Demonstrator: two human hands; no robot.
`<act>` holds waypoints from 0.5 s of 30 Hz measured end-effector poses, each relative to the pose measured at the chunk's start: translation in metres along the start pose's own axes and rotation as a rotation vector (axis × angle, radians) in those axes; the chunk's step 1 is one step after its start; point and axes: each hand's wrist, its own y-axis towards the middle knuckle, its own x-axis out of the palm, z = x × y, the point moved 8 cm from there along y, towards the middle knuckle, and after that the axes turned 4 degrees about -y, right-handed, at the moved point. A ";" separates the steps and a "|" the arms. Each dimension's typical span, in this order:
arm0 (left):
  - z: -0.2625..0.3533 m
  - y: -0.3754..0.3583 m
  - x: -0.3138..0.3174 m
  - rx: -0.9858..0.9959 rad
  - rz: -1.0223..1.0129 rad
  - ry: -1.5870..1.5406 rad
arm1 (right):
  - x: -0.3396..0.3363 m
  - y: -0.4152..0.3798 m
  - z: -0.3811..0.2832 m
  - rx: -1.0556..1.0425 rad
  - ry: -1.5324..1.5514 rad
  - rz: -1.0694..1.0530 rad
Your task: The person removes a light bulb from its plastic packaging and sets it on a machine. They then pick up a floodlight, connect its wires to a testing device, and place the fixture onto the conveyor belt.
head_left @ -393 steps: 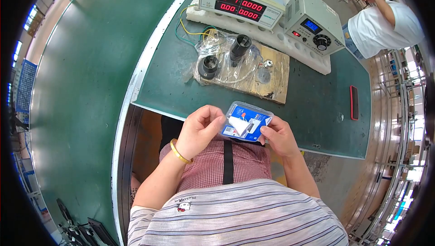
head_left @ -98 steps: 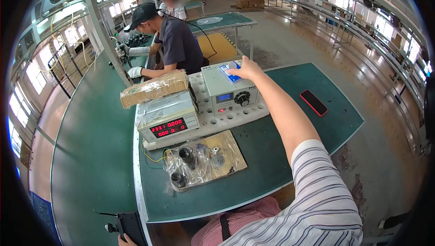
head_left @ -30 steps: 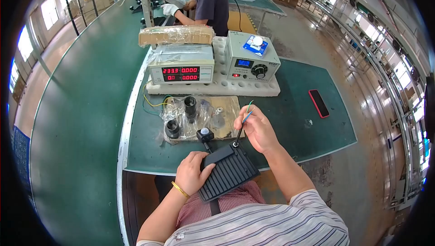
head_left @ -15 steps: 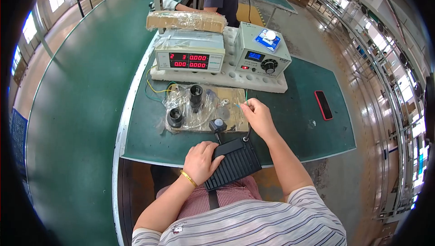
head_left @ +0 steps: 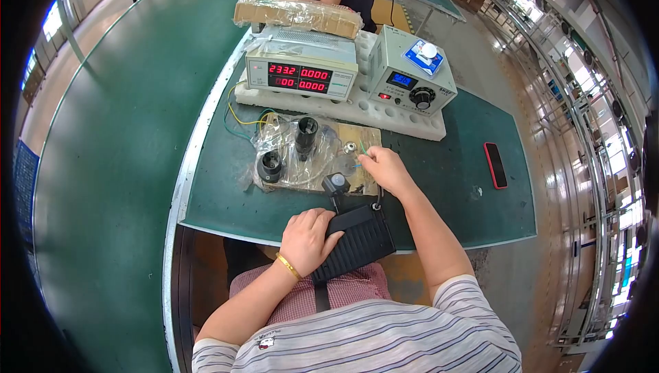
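Your left hand (head_left: 309,239) grips the black finned unit (head_left: 360,235) at the lower center of the frame. Its fingers are partly curled over the upper left edge, with the thumb on the fins. The unit is tilted at the near edge of the table (head_left: 453,215); its sensor (head_left: 336,183) points up beside the lower edge of the board (head_left: 373,137).

Your right hand (head_left: 388,169), right of center, has its fingers pinched closed on the thin wires (head_left: 364,147) (green and blue ends are visible) above the right part of the board, near the metal knob (head_left: 350,147). The cable (head_left: 378,198) enters the unit's upper right corner.

Two black sockets (head_left: 306,136) stand in plastic film on the board's left half. At upper center, the meter (head_left: 298,81) shows red digits; the regulator (head_left: 412,88) to its right carries a blue pack (head_left: 423,58). The phone (head_left: 495,165) lies at right.
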 end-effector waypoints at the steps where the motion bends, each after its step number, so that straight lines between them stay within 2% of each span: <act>1: -0.001 0.000 0.000 -0.004 -0.001 -0.001 | 0.001 0.001 -0.001 0.004 -0.004 -0.006; 15: -0.005 -0.002 0.003 0.004 0.011 0.001 | 0.007 0.009 0.003 -0.024 -0.118 0.021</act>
